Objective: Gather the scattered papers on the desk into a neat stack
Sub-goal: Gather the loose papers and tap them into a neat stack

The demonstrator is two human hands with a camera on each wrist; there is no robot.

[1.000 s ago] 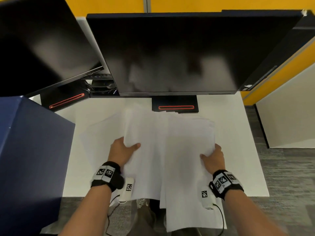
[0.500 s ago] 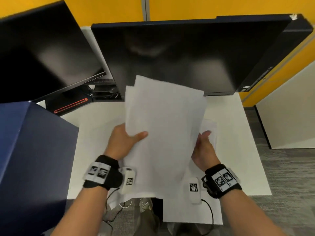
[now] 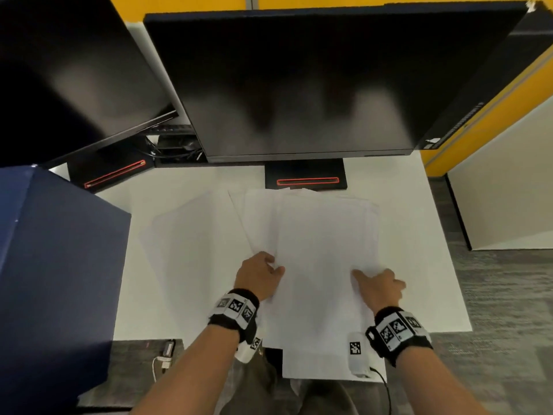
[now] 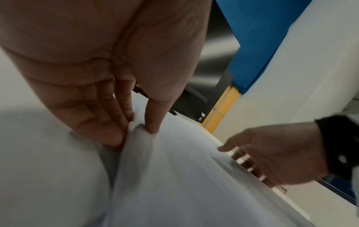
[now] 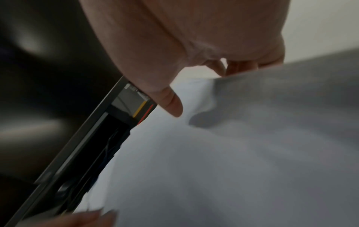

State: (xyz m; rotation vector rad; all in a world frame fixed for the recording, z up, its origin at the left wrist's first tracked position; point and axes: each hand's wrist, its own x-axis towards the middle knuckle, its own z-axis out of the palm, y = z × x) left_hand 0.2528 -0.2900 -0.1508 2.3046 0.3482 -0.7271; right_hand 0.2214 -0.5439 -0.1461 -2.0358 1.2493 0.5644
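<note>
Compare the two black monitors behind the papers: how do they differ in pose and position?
The large black monitor in the centre faces the person squarely, its red-lined stand base just behind the white papers. The black monitor on the left is angled inward, and its red-lined base sits skewed, farther left and apart from the papers. Both screens are dark, and both stand on the white desk.

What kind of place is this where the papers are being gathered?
Most likely an office cubicle: two dark monitors stand on a white desk, yellow partition panels run behind, and the floor is grey carpet.
</note>
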